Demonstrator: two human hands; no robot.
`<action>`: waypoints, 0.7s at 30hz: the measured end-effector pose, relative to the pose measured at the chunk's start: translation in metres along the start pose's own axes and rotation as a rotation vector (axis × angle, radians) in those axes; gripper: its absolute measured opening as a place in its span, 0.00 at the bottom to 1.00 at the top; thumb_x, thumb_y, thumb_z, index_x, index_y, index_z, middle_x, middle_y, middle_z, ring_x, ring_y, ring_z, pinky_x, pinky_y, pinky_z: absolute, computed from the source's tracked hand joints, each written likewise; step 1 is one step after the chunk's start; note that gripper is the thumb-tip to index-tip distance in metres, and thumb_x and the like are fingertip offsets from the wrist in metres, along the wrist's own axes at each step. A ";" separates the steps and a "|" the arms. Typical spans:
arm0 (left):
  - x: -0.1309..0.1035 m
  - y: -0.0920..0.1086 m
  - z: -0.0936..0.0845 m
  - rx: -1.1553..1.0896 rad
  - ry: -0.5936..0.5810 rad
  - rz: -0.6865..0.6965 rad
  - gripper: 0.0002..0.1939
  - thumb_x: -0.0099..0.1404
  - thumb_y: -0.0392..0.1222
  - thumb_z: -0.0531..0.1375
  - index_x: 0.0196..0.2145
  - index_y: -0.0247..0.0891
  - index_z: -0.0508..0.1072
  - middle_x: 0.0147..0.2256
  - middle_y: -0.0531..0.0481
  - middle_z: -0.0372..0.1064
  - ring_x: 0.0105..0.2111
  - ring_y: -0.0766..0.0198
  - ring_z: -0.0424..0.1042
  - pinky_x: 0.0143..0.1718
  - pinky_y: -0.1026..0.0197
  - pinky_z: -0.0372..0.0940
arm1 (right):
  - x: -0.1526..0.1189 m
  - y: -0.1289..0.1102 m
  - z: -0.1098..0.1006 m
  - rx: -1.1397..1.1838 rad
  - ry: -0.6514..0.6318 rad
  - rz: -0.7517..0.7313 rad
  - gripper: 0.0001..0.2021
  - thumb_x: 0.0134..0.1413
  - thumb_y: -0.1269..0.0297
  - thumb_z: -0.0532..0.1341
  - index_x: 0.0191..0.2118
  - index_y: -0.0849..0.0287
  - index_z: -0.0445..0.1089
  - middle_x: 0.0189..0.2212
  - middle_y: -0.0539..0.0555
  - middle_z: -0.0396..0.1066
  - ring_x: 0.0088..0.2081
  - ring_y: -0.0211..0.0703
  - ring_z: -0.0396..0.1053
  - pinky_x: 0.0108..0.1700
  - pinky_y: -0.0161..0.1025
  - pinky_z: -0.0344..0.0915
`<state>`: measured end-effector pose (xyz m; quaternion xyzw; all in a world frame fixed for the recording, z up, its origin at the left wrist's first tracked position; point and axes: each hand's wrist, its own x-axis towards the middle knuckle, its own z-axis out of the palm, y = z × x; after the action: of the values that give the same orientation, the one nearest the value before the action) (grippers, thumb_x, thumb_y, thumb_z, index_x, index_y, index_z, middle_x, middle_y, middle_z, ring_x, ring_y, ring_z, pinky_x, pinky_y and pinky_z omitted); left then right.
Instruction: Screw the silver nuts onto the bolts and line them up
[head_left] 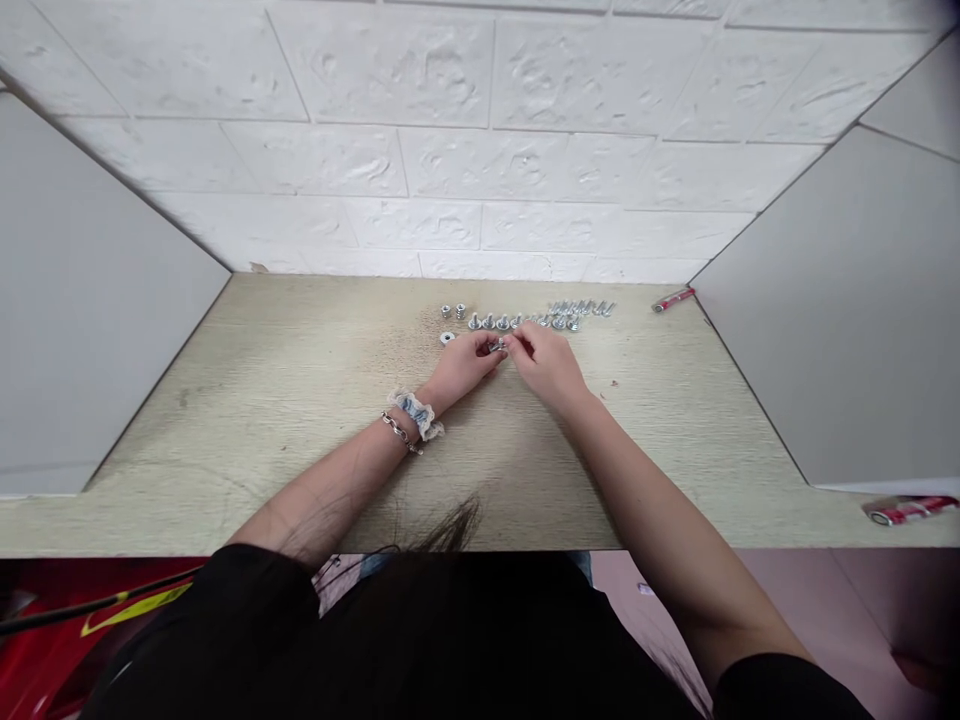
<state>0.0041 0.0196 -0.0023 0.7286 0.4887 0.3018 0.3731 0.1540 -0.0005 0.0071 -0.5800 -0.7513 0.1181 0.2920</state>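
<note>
Both hands meet over the wooden table, just in front of a row of metal screws. My left hand is closed in a pinch on a small silvery screw, mostly covered by the fingers. From the other side, the fingertips of my right hand close on the same small piece. Behind them, several screws with washers stand upright in a row, partly hidden by my right hand. Left of the fingers lies a flat round washer. Two metal nuts sit behind it.
Several loose screws lie behind the upright row. A red battery rests by the right grey panel, and another red battery is at the table's front right. A white brick-patterned wall closes off the back; a grey panel stands left.
</note>
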 end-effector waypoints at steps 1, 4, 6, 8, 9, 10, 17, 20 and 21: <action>0.000 0.001 0.000 -0.005 -0.003 0.001 0.13 0.59 0.41 0.56 0.39 0.34 0.75 0.22 0.54 0.67 0.24 0.68 0.66 0.29 0.65 0.58 | 0.000 0.000 0.000 0.024 0.017 -0.015 0.11 0.59 0.63 0.51 0.37 0.59 0.69 0.31 0.54 0.70 0.32 0.42 0.65 0.35 0.38 0.59; -0.001 0.004 -0.001 -0.002 0.009 -0.011 0.12 0.59 0.38 0.56 0.39 0.33 0.75 0.24 0.53 0.69 0.26 0.67 0.67 0.31 0.65 0.59 | 0.000 0.002 0.001 0.066 -0.007 -0.094 0.15 0.57 0.70 0.51 0.46 0.60 0.69 0.39 0.57 0.71 0.39 0.44 0.67 0.41 0.40 0.63; -0.002 0.005 -0.001 0.012 0.015 -0.021 0.12 0.59 0.38 0.56 0.38 0.33 0.75 0.23 0.53 0.68 0.26 0.67 0.67 0.31 0.64 0.59 | 0.000 0.004 0.002 0.060 -0.047 -0.126 0.16 0.57 0.71 0.50 0.47 0.59 0.70 0.41 0.58 0.71 0.43 0.46 0.67 0.44 0.42 0.63; -0.002 0.006 -0.001 0.016 0.011 -0.024 0.11 0.59 0.38 0.56 0.38 0.33 0.75 0.22 0.54 0.68 0.25 0.67 0.66 0.32 0.64 0.59 | 0.001 0.005 0.002 0.047 -0.067 -0.131 0.17 0.57 0.71 0.49 0.47 0.58 0.71 0.42 0.57 0.71 0.44 0.47 0.67 0.45 0.43 0.63; -0.002 0.007 -0.001 0.018 0.009 -0.026 0.12 0.59 0.38 0.56 0.38 0.33 0.75 0.22 0.54 0.67 0.25 0.67 0.66 0.32 0.64 0.59 | 0.001 0.006 0.002 0.042 -0.071 -0.129 0.17 0.58 0.70 0.49 0.48 0.58 0.71 0.42 0.57 0.71 0.44 0.47 0.67 0.46 0.43 0.63; -0.002 0.007 -0.001 0.021 0.008 -0.026 0.12 0.60 0.39 0.56 0.39 0.33 0.75 0.22 0.54 0.67 0.25 0.67 0.66 0.32 0.64 0.59 | 0.001 0.006 0.002 0.038 -0.075 -0.125 0.17 0.58 0.70 0.49 0.48 0.58 0.71 0.42 0.57 0.71 0.44 0.47 0.67 0.46 0.43 0.63; -0.003 0.008 0.000 0.097 0.001 0.014 0.14 0.60 0.38 0.55 0.41 0.34 0.76 0.24 0.53 0.69 0.26 0.68 0.64 0.33 0.65 0.59 | 0.002 -0.001 -0.005 0.006 -0.095 -0.056 0.14 0.61 0.62 0.49 0.37 0.60 0.71 0.34 0.55 0.72 0.37 0.44 0.67 0.39 0.39 0.59; -0.004 0.008 0.000 0.130 -0.020 0.045 0.14 0.59 0.37 0.55 0.41 0.35 0.76 0.24 0.53 0.68 0.25 0.68 0.63 0.33 0.64 0.58 | 0.002 -0.003 -0.008 -0.041 -0.101 0.024 0.20 0.63 0.57 0.45 0.28 0.59 0.67 0.26 0.54 0.70 0.30 0.42 0.65 0.34 0.38 0.56; -0.004 0.008 0.000 0.124 -0.026 0.039 0.14 0.59 0.37 0.55 0.41 0.35 0.76 0.23 0.54 0.68 0.25 0.68 0.63 0.32 0.64 0.58 | 0.001 -0.003 -0.009 -0.042 -0.096 0.043 0.22 0.64 0.56 0.44 0.26 0.59 0.66 0.25 0.54 0.69 0.29 0.42 0.64 0.33 0.38 0.56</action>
<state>0.0068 0.0142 0.0041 0.7635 0.4874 0.2686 0.3276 0.1560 -0.0015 0.0162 -0.5959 -0.7540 0.1362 0.2406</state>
